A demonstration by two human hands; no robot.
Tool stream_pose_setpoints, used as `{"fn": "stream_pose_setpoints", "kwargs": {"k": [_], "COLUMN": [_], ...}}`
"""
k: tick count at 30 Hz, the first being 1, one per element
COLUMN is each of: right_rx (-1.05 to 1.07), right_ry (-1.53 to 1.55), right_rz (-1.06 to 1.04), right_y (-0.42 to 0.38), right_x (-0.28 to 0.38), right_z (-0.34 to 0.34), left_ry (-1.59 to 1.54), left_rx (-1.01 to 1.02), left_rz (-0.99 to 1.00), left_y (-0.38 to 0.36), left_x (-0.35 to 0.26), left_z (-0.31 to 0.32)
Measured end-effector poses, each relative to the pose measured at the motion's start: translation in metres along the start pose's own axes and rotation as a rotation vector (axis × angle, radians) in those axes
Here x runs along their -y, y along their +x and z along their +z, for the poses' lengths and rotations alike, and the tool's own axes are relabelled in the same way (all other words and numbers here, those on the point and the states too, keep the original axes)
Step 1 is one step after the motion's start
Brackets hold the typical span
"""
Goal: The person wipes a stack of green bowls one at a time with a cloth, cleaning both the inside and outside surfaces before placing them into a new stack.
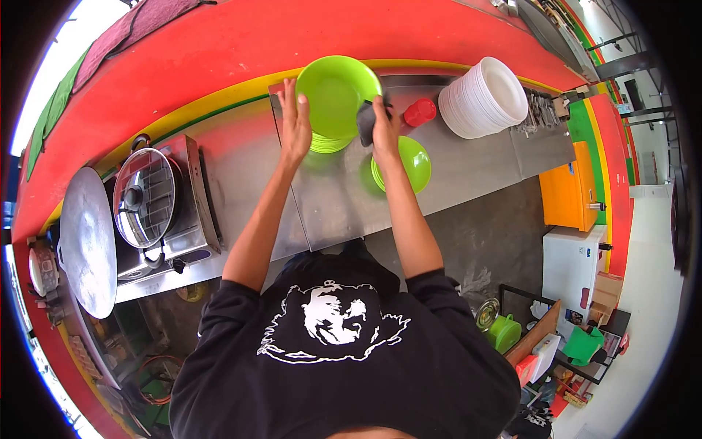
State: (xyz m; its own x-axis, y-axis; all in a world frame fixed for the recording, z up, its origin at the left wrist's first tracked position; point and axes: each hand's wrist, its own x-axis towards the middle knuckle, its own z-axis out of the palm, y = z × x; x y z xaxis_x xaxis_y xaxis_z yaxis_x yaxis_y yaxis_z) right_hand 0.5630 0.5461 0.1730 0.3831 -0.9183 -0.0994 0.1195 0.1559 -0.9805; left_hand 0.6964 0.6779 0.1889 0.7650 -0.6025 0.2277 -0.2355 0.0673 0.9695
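Observation:
A bright green plate (338, 91) sits at the top of a stack of green plates (330, 144) on the steel counter. My left hand (295, 121) is at the plate's left rim, its fingers stretched out and slightly apart. At the right rim, my right hand (385, 130) grips a dark cloth (365, 123) that lies against the plate's edge. Below my right wrist, a smaller stack of green plates (415, 164) rests on the counter, partly covered by my forearm. A red cup-like item (420, 113) stands just right of my right hand.
A tall stack of white plates (475, 102) and cutlery (540, 113) stand at the right of the steel counter (468, 179). On the left are a glass-lidded pan (146, 197) and a large round metal plate (88, 241). A red wall (292, 36) runs behind.

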Motion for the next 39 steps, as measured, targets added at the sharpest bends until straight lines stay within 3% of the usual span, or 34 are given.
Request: {"fn": "stream_pose_setpoints", "kwargs": {"k": [2,5,8,12,15,17,22,24,27,30,36,39], "right_rx": [-0.001,0.026,-0.007,-0.084,-0.164,-0.27,0.134,0.365,0.588,0.672,0.732,0.921], "right_ry": [0.218,0.373,0.362,0.317,0.276,0.185,-0.366,-0.882,-1.035,-1.075,-1.078,-0.89], "right_rz": [-0.037,0.059,0.048,0.306,0.363,0.299,-0.351,-0.799,-0.686,-0.529,-0.531,-0.117], "right_y": [-0.037,-0.093,-0.147,-0.194,-0.202,-0.196,-0.182,-0.169,-0.166,-0.164,-0.184,-0.188], "right_x": [0.026,0.037,0.026,-0.005,-0.017,-0.021,0.07,0.058,0.027,0.023,0.03,0.056], "right_z": [-0.003,-0.031,-0.047,-0.074,-0.085,-0.091,-0.055,-0.046,-0.041,-0.055,-0.091,-0.109], "left_ry": [-0.104,-0.278,-0.485,-0.738,-0.772,-0.692,-0.501,-0.441,-0.301,-0.238,-0.028,-0.077], "left_rx": [0.041,0.088,0.068,0.13,0.086,0.109,0.148,0.115,0.152,0.081,-0.015,0.028], "left_rz": [0.072,-0.014,-0.225,-0.624,-0.837,-0.761,-0.714,-0.651,-0.636,-0.456,-0.386,-0.378], "left_y": [-0.027,-0.072,-0.107,-0.147,-0.158,-0.159,-0.144,-0.144,-0.145,-0.146,-0.159,-0.163], "left_x": [-0.038,-0.076,-0.065,-0.041,-0.034,-0.024,-0.043,-0.052,-0.059,-0.067,-0.075,-0.075], "left_z": [-0.004,-0.018,-0.022,-0.026,-0.025,-0.025,-0.018,-0.006,0.004,0.01,0.038,0.056]}}
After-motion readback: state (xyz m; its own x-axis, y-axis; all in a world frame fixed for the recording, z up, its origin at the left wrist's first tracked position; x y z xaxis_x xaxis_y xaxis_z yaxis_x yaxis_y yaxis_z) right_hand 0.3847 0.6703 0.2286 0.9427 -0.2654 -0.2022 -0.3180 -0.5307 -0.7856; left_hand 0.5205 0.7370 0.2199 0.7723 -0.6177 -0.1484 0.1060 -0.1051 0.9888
